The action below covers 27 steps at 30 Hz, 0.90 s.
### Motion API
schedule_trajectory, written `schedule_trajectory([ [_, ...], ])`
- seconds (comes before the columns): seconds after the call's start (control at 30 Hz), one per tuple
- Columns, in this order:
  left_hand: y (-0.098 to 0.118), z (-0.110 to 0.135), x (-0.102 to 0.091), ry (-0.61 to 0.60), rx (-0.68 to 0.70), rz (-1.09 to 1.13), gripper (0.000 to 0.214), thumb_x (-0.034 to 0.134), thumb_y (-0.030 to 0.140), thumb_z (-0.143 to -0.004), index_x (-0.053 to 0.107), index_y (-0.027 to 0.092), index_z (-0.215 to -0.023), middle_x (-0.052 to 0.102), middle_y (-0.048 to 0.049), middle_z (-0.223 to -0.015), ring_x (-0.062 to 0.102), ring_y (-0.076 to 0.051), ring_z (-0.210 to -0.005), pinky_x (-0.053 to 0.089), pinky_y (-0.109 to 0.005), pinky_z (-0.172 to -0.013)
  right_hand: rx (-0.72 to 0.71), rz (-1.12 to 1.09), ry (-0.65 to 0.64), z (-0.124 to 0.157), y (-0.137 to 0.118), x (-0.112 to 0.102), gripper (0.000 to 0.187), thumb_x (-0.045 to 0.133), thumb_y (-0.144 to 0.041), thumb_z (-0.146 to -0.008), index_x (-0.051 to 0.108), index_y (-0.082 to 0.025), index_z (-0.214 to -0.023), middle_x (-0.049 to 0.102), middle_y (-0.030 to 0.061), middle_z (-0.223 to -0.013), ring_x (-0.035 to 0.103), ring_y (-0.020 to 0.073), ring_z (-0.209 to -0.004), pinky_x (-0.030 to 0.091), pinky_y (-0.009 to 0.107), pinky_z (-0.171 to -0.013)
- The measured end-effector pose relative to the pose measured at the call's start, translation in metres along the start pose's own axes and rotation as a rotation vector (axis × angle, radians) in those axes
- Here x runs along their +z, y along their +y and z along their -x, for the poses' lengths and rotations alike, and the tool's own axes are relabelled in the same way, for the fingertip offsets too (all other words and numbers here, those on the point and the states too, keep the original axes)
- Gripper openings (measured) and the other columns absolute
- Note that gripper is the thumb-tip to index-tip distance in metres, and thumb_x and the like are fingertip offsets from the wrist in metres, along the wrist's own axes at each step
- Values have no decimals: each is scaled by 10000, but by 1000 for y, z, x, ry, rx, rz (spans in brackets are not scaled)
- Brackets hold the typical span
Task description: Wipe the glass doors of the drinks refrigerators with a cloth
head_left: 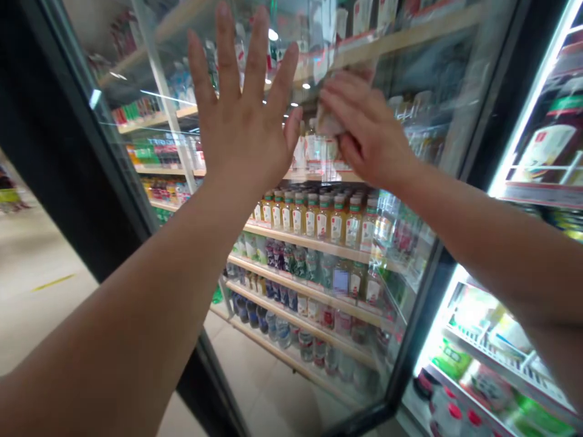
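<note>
A glass door (pixel 437 200) in a black frame stands swung out in front of me. Against its upper glass lies my left hand (pixel 248 121), palm flat and fingers spread, holding nothing. To the right of it, my right hand (pixel 368 127) is closed around a pale, crumpled cloth (pixel 330 121) pressed to the same pane. Part of the cloth is hidden behind the fingers.
Through the pane show shelves (pixel 319 243) with rows of bottled drinks. At right, a lit cooler (pixel 501 346) holds bottles and packages. The black door frame (pixel 86 152) runs down the left, beside a pale floor (pixel 50 291) with a yellow strip.
</note>
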<state>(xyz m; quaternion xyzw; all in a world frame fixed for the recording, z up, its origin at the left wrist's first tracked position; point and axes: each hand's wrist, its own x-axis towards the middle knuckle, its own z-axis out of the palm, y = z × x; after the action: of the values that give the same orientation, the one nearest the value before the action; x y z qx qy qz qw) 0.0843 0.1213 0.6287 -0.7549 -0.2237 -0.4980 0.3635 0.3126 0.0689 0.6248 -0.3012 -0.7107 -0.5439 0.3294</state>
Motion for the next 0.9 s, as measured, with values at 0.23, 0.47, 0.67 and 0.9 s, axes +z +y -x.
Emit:
schedule_trajectory([
  [0.23,-1,1,-3,-40,6,-117,586,256,449,-1047,120,305,-1599,27,-48,-1704,-29,-378,-1546,-20,-653,-1236,111,71,105,12,0,3,547,411,-174,-949,397,-173,-1497,444,108,-1561,333,235,-1506,297,531,-1269],
  [0.47,0,2,-5,-58,6,-175,574,214,453,-1053,78,326,-1596,-21,-12,-1701,-30,-384,-1544,10,-661,-1244,24,5,-75,10,-3,-9,497,354,-238,-998,412,-287,-1489,454,18,-1565,347,173,-1500,324,464,-1266],
  [0.67,-1,3,-5,-56,59,-258,606,182,476,-1060,-15,301,-1605,-26,-81,-1689,4,-441,-1529,56,-683,-1226,276,67,23,19,-3,-9,548,404,-301,-985,355,-399,-1522,419,-49,-1583,289,186,-1526,255,508,-1296],
  [0.9,-12,4,1,-51,23,-192,681,286,514,-1016,-83,446,-1584,-156,143,-1670,-72,-315,-1554,-13,-605,-1250,255,84,-28,21,3,-14,521,383,-397,-997,379,-404,-1517,412,-71,-1588,285,210,-1531,244,482,-1295],
])
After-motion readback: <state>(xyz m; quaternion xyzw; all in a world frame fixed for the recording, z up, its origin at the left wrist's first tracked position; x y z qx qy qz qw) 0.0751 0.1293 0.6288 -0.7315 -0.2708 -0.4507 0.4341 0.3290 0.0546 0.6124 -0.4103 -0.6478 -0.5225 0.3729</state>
